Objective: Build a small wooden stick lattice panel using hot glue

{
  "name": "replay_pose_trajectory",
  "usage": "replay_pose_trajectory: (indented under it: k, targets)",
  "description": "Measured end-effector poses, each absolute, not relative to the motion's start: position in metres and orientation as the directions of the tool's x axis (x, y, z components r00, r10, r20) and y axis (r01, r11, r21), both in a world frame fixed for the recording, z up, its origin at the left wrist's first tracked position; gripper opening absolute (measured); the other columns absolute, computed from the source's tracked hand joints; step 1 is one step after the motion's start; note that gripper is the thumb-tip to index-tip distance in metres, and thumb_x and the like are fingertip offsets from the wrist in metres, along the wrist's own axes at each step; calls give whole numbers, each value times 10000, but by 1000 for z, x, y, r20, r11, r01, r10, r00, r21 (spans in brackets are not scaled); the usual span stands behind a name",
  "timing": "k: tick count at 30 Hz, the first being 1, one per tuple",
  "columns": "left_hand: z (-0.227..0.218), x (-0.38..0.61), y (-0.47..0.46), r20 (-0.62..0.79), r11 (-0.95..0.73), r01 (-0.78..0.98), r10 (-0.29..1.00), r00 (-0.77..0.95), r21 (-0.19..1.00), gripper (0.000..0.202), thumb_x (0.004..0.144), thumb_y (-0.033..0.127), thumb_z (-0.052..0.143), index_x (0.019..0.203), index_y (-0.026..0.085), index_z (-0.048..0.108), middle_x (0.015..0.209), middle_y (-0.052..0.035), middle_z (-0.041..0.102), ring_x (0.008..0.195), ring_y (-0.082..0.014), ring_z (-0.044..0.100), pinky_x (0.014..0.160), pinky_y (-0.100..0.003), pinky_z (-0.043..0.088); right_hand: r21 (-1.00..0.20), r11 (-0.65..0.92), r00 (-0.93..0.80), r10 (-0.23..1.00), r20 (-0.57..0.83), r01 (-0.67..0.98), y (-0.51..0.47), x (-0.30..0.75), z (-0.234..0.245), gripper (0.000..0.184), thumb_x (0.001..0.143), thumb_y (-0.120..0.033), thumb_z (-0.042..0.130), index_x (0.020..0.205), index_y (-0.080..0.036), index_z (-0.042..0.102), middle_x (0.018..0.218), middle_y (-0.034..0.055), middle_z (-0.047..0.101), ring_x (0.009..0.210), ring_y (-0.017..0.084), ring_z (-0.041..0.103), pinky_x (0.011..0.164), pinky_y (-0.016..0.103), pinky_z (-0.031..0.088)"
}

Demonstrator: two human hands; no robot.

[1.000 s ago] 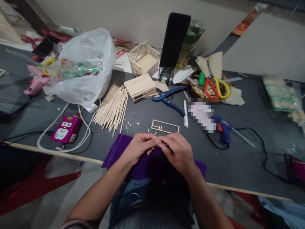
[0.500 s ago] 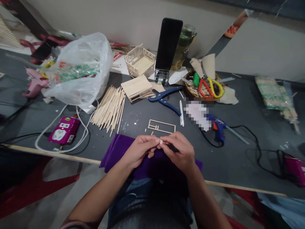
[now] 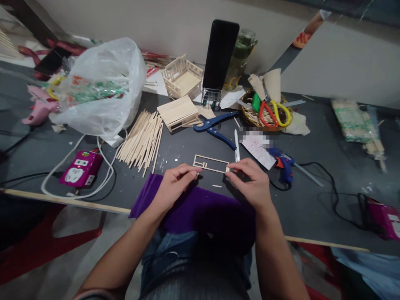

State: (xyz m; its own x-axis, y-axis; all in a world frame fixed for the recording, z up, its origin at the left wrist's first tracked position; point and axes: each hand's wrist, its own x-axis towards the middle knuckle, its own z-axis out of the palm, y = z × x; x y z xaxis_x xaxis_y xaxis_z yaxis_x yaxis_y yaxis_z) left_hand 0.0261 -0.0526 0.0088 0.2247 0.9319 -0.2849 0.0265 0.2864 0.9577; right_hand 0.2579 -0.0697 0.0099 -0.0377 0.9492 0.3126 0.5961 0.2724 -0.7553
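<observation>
Head view: a dark grey table (image 3: 312,208) runs across the scene, scuffed with pale specks and edged along the near side by a light wooden strip (image 3: 71,201). Behind it rises a plain greyish wall (image 3: 156,25); below, red chair parts (image 3: 75,237) show against a grey floor. A purple cloth (image 3: 215,204) hangs over the near edge towards the person's lap.

A small stick frame (image 3: 211,158) lies on the table just beyond the cloth, between the two hands. The right hand (image 3: 250,181) pinches a small pale piece (image 3: 227,168) between thumb and forefinger at the frame's right end. The left hand (image 3: 176,183) has thumb and forefinger drawn close together by the frame's near left corner — whether they have hold of anything, I cannot tell. One short stick (image 3: 217,186) lies alone near the cloth.

Further back are a heap of sticks (image 3: 142,143), a slatted model (image 3: 177,112), a blue cutter (image 3: 215,129) and a dark phone (image 3: 220,58) upright in a wire stand, which partly hides a green bottle (image 3: 239,62).

Fingertips cover the frame's right end. A paper card (image 3: 261,152) is partly masked by coarse blocks, its writing unreadable. The contents of the cloudy plastic bag (image 3: 103,91) are blurred — only green and orange patches come through. At the right border, a magenta box (image 3: 386,218) is cut off.
</observation>
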Motion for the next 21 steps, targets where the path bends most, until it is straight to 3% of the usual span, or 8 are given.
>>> replay_pose_trajectory:
  k: [5,10,16,21]
  targets:
    - [1,19,-40,4,-33,220,991,134,975,173,883,278,610,968,220,749,855,-24,670,774,-136,593,703,-262,457,-724,213,-18,963,268,656,-59,264,0,115,850,-246,683,957,-239,723,820,14,588,804,179,581,739,330,457]
    - [1,26,-30,175,-249,366,959,224,897,179,916,217,558,1005,191,712,862,-31,672,813,-157,603,753,-294,472,-627,195,-79,975,209,754,-55,256,-10,105,843,-241,670,928,-237,731,792,21,588,807,200,556,742,343,438]
    - [5,35,-21,240,-459,543,872,426,704,202,939,176,509,1004,184,700,888,-49,663,861,-193,562,786,-333,456,-532,172,-102,982,159,829,-47,252,-14,115,832,-267,693,927,-228,744,796,33,613,805,212,549,726,341,422]
    - [-5,38,-19,265,-503,577,853,449,643,233,955,173,472,1004,168,700,883,-67,653,848,-198,526,761,-333,453,-479,156,-113,987,116,864,-44,249,-14,124,846,-277,684,937,-230,752,820,44,634,809,218,555,711,341,411]
